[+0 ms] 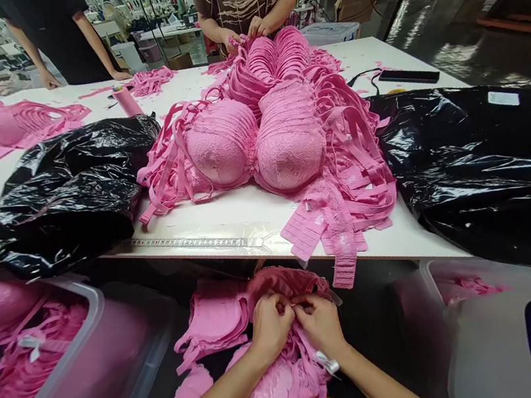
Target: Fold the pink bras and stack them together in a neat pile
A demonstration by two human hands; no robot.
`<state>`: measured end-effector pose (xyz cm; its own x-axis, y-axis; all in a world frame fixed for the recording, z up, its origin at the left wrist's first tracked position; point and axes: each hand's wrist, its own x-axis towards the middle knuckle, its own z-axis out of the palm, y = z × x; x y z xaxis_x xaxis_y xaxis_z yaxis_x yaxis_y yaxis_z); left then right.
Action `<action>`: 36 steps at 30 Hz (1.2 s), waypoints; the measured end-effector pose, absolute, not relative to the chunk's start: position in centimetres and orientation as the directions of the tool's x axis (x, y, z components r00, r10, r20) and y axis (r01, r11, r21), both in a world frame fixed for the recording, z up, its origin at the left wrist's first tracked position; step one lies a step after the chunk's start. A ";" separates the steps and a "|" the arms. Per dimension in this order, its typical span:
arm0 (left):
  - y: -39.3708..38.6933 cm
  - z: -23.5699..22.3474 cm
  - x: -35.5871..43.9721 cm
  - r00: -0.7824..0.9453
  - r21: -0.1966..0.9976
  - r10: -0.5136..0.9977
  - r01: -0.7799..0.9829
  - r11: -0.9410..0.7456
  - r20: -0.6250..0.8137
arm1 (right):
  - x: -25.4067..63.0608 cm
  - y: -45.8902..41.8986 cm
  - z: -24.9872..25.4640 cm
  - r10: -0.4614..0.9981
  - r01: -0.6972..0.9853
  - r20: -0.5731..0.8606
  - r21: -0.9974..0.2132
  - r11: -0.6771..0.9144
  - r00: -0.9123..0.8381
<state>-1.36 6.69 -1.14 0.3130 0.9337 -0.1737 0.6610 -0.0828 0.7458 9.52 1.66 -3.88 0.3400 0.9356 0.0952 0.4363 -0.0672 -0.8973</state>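
Observation:
Below the table's near edge, my left hand (pixel 270 324) and my right hand (pixel 320 322) meet over a pink bra (pixel 279 290) lying in my lap. Both hands pinch its fabric with closed fingers, fingertips almost touching. More pink bras (pixel 214 323) are heaped under and beside my hands. On the white table (pixel 229 221) above, a tall stack of pink bras (pixel 257 140) lies cups up, straps spilling over the near edge.
Black plastic bags lie left (pixel 74 187) and right (pixel 484 160) of the stack. Clear bins stand at lower left (pixel 90 358) and lower right (pixel 496 337). Two people stand at the far side; one person's hands (pixel 245 31) handle bras. A phone (pixel 409 76) and a pink thread cone (pixel 126 101) rest on the table.

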 end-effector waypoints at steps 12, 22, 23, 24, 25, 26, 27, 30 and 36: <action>5.0 1.0 -3.3 0.271 0.688 0.635 0.356 0.632 -0.723 | 12.2 2.3 -2.9 0.929 0.152 -0.109 -0.973 -0.172 0.355; 4.7 -1.5 -1.4 0.294 0.332 0.437 -0.345 0.878 -0.850 | 11.1 2.1 -2.1 0.919 0.098 -0.158 -0.974 -0.205 0.361; 4.7 -1.7 -1.3 0.294 0.339 0.442 -0.342 0.877 -0.848 | 11.0 1.9 -2.0 0.915 0.127 -0.149 -0.969 -0.210 0.374; 4.7 -1.9 -1.3 0.293 0.344 0.444 -0.336 0.877 -0.847 | 10.9 1.6 -2.0 0.913 0.173 -0.135 -0.961 -0.215 0.386; 4.7 -2.0 -1.2 0.292 0.350 0.448 -0.331 0.876 -0.845 | 10.9 1.3 -2.0 0.913 0.234 -0.116 -0.947 -0.221 0.390; 4.6 -2.0 -1.3 0.291 0.358 0.452 -0.324 0.876 -0.843 | 11.0 0.9 -2.0 0.920 0.304 -0.097 -0.926 -0.224 0.380; 4.6 -1.9 -1.3 0.289 0.368 0.458 -0.316 0.874 -0.840 | 11.0 0.5 -1.9 0.932 0.374 -0.082 -0.901 -0.221 0.353; 4.3 -1.8 -1.2 0.282 0.418 0.494 -0.289 0.861 -0.823 | 11.2 -0.4 -1.7 0.971 0.510 -0.044 -0.845 -0.163 0.236; 3.6 -2.0 -0.6 0.247 0.537 0.584 -0.234 0.810 -0.773 | 10.2 0.5 -1.8 0.963 0.471 0.003 -0.873 -0.130 0.270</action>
